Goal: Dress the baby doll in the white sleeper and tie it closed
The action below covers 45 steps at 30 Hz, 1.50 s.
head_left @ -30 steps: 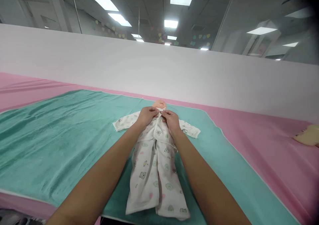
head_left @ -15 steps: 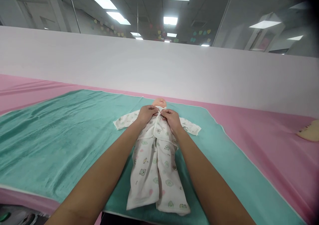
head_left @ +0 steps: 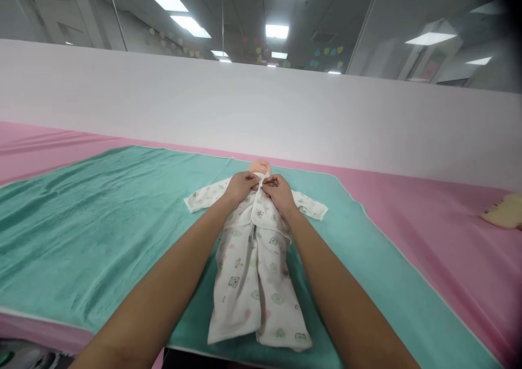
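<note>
A baby doll (head_left: 260,166) lies on its back, dressed in a white long-sleeved baby shirt (head_left: 260,215) and white trousers (head_left: 240,282), both with small animal prints. Its sleeves stretch out to the two sides. At the top of the shirt front, just below the doll's head, my left hand (head_left: 242,188) pinches the left collar edge. Facing it, my right hand (head_left: 279,191) pinches the right collar edge, fingers bent. The two sets of fingertips nearly meet at the neckline. Whatever fastener lies between them is too small to make out.
A green blanket (head_left: 101,233) lies under the doll, over a pink sheet (head_left: 440,216). Behind stands a white wall (head_left: 244,108) topped by glass. A cream-coloured object (head_left: 503,211) rests at the right edge. Dark items (head_left: 28,354) show below the table at lower left.
The right fingers have shifted slightly, and a small corner of the collar now sticks up between the hands. The left hand keeps its hold, and the doll lies as before.
</note>
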Each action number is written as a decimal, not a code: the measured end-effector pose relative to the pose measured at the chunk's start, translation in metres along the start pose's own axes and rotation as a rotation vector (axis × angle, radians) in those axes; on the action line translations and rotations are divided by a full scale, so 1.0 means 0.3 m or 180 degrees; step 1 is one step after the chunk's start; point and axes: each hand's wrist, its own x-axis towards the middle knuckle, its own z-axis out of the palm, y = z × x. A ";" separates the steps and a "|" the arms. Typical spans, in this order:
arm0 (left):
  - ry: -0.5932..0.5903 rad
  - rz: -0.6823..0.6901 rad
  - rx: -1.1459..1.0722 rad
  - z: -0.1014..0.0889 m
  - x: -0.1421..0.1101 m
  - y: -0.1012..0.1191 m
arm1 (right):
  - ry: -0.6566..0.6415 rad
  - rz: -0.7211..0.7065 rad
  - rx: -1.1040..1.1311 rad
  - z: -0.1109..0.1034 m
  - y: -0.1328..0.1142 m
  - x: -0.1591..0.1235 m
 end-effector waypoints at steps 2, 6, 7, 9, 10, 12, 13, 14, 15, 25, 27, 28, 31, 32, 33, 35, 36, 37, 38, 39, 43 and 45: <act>-0.0044 0.0104 0.0265 -0.001 -0.006 0.008 | -0.0021 0.0015 -0.0092 -0.003 0.001 -0.001; -0.0032 0.0342 0.0765 0.003 -0.011 0.016 | -0.0041 -0.0018 -0.0262 -0.007 0.001 -0.002; -0.0005 0.0365 0.0859 0.005 -0.010 0.017 | -0.0046 -0.0030 -0.0298 -0.007 0.001 -0.003; 0.0045 0.0389 0.1001 0.009 -0.008 0.017 | -0.0044 -0.0036 -0.0382 -0.007 0.000 -0.004; 0.0068 0.0392 0.1042 0.010 -0.007 0.017 | -0.0031 -0.0029 -0.0420 -0.006 -0.001 -0.005; 0.0079 0.0385 0.1093 0.010 -0.005 0.018 | 0.0004 -0.0023 -0.0450 -0.006 -0.002 -0.007; 0.0080 0.0378 0.1110 0.010 -0.004 0.018 | 0.0016 -0.0026 -0.0438 -0.006 -0.002 -0.007; 0.0093 0.0368 0.1138 0.010 -0.003 0.017 | 0.0013 -0.0031 -0.0415 -0.006 -0.002 -0.008; 0.0116 0.0362 0.1181 0.009 -0.002 0.017 | -0.0003 -0.0041 -0.0387 -0.007 -0.002 -0.008; -0.0157 0.0436 0.0922 -0.008 -0.020 0.013 | -0.0026 -0.0119 -0.0399 -0.010 0.023 0.006; -0.0133 0.0453 0.1079 -0.003 -0.019 0.016 | -0.0063 -0.0121 -0.0452 -0.011 0.025 0.008; -0.0074 0.0422 0.1189 0.001 -0.017 0.018 | -0.0091 -0.0125 -0.0465 -0.012 0.026 0.009; 0.0121 0.0315 0.1533 0.015 -0.012 0.025 | -0.0178 -0.0157 -0.0473 -0.018 0.029 0.009; 0.0166 0.0318 0.1647 0.020 -0.011 0.027 | -0.0196 -0.0170 -0.0485 -0.020 0.030 0.010; 0.0201 0.0333 0.1751 0.024 -0.011 0.029 | -0.0207 -0.0181 -0.0505 -0.021 0.031 0.010; 0.0219 0.0388 0.1893 0.030 -0.012 0.033 | -0.0209 -0.0186 -0.0544 -0.023 0.034 0.010; 0.0210 0.0401 0.1923 0.031 -0.012 0.034 | -0.0207 -0.0190 -0.0543 -0.023 0.035 0.010; 0.0204 0.0389 0.1927 0.031 -0.012 0.034 | -0.0206 -0.0190 -0.0526 -0.023 0.035 0.010; 0.0194 0.0363 0.1907 0.030 -0.011 0.033 | -0.0209 -0.0187 -0.0496 -0.021 0.034 0.010; 0.0181 0.0335 0.1867 0.028 -0.010 0.031 | -0.0209 -0.0181 -0.0463 -0.020 0.033 0.010; 0.0128 0.0215 0.1412 0.012 -0.003 0.012 | -0.0139 -0.0120 -0.0429 -0.012 0.028 0.010; 0.0082 0.0145 0.0920 0.003 -0.002 -0.002 | -0.0097 -0.0090 -0.0468 -0.010 0.026 0.009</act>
